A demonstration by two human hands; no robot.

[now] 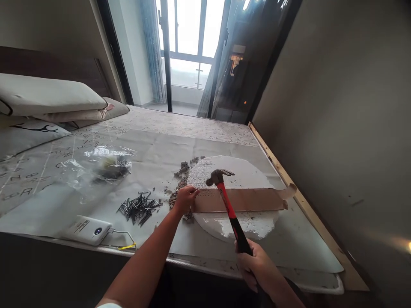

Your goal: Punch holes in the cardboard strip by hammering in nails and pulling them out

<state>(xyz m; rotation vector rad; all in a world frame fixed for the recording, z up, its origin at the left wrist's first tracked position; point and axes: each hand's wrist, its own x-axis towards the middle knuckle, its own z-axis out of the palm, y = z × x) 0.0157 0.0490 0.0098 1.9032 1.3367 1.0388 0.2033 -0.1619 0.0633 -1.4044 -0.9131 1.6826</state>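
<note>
My right hand [255, 265] is wrapped round the black grip of a claw hammer [226, 201] with a red and black handle. The hammer's metal head hangs above a brown strip of board [250, 199], claw to the right. At the left end of that strip my left hand [186, 199] is closed in a pinch; whatever is between its fingertips is too small to make out. Rows of small dark marks run along the strip near these fingers. Beneath the strip lies a round white slab [237, 171] with a rough, flaking surface. A heap of loose nails [140, 208] lies left of my left forearm.
Grey crumbled bits [183, 171] edge the slab's left side. Further left are a clear plastic bag [109, 164] with dark contents and a white power bank [88, 229] with a cable. A grey sheet [163, 149] covers the mattress; a wooden rail [308, 207] borders the right wall.
</note>
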